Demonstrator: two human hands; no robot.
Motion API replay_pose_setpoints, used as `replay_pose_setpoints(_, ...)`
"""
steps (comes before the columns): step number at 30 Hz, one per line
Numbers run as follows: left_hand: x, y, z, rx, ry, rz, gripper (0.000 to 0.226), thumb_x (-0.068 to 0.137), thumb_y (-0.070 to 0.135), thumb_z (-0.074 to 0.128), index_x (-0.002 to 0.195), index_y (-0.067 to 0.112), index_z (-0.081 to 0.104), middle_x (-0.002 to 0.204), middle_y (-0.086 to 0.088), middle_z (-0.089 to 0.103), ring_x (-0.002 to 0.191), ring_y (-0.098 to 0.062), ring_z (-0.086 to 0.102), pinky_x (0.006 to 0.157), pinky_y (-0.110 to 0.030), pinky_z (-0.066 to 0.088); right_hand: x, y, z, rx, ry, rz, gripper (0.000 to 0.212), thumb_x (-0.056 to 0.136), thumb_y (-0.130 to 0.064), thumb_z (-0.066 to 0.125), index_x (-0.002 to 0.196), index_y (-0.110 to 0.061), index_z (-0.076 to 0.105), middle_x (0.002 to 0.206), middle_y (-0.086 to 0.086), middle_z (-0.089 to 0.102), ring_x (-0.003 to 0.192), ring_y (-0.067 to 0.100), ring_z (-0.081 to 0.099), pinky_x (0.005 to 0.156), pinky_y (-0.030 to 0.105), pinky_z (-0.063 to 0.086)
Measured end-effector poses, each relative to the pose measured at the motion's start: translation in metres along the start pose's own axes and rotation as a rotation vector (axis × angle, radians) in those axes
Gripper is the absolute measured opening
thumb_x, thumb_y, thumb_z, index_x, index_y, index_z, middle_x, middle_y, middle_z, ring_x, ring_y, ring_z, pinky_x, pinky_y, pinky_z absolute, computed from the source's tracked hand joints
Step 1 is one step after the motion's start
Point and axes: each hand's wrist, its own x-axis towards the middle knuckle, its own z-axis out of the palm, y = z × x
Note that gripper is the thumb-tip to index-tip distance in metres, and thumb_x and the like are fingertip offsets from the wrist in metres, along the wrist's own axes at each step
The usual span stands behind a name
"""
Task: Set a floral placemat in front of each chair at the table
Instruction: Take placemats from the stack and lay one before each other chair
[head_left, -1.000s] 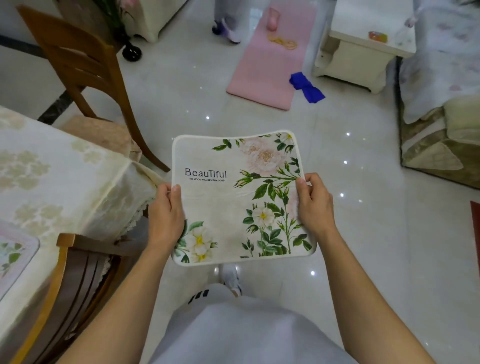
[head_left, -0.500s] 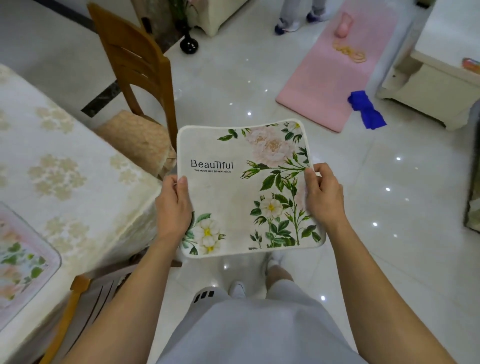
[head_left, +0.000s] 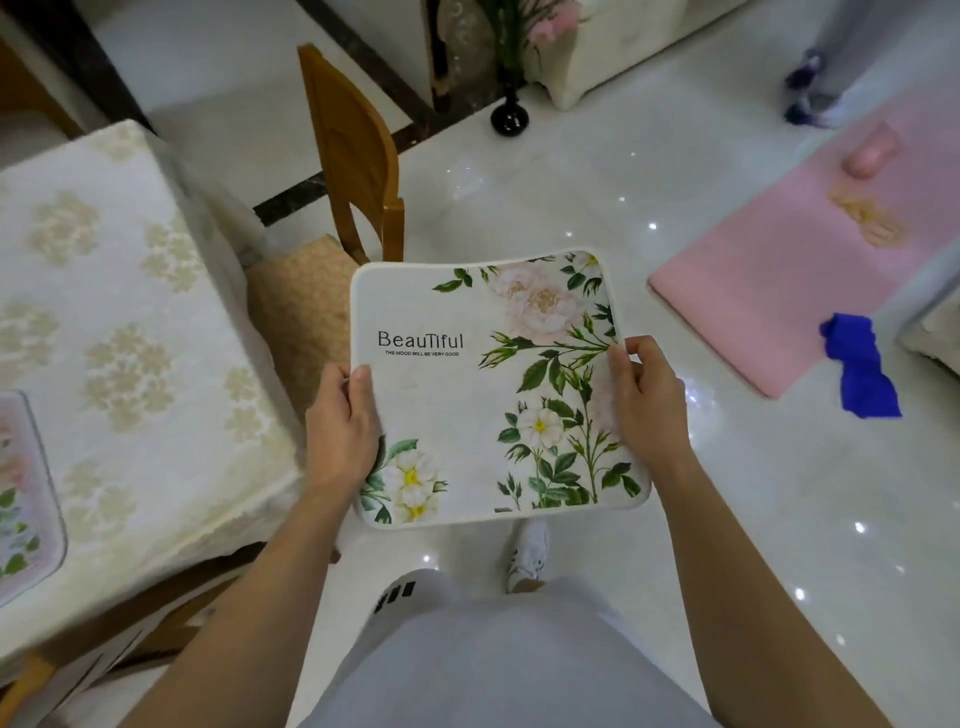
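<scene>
A white floral placemat (head_left: 467, 395) printed "Beautiful" is held flat in the air over the floor, to the right of the table. My left hand (head_left: 340, 426) grips its left edge and my right hand (head_left: 649, 405) grips its right edge. The table (head_left: 130, 364), under a cream flowered cloth, fills the left side. A second floral placemat (head_left: 21, 499) lies on it at the far left edge of view. A wooden chair (head_left: 353, 156) with a woven seat cushion stands tucked at the table's far corner, just beyond the held mat. Another wooden chair (head_left: 78, 660) shows at the bottom left.
A pink mat (head_left: 805, 260) lies on the glossy white floor at right, with a blue cloth (head_left: 862, 369) at its near edge. A black vase (head_left: 511, 119) and cream furniture stand at the back. Another person's feet (head_left: 810, 93) show at top right.
The view has swung left and moved forward: the far wooden chair and the table corner are now closer and more central. Both hands keep the same hold on the placemat.
</scene>
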Motion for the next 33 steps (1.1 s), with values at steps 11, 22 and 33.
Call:
replay_pose_setpoints(11,0.047,0.023,-0.004,-0.036,0.281,-0.178,0.027,0.103,0.040,0.039,0.094,0.017,0.048,0.079,0.008,0.056,0.067,0.009,0.052,0.051,-0.013,0.034,0.136,-0.067,0.043,-0.042,-0.264,-0.301,0.022,0.105,-0.040,0.039,0.098,-0.023,0.052,0.063,-0.005,0.057,0.051,0.001,0.051,0.047,0.012,0.037)
replay_pose_setpoints(22,0.121,-0.004,-0.030,-0.084,0.528,-0.310,0.028,0.102,0.042,0.040,0.091,0.018,0.048,0.068,0.004,0.053,0.056,0.002,0.048,0.049,-0.017,0.034,0.225,-0.160,0.148,-0.027,-0.475,-0.518,0.016,0.105,-0.035,0.042,0.097,-0.025,0.051,0.068,-0.009,0.062,0.052,-0.001,0.054,0.046,0.012,0.040)
replay_pose_setpoints(33,0.223,-0.028,-0.068,-0.173,0.741,-0.472,0.027,0.102,0.041,0.040,0.089,0.019,0.048,0.075,0.003,0.058,0.063,-0.002,0.051,0.056,-0.032,0.040,0.304,-0.282,0.268,-0.111,-0.641,-0.715,0.016,0.104,-0.040,0.042,0.097,-0.030,0.051,0.081,-0.010,0.066,0.070,0.003,0.063,0.057,0.026,0.050)
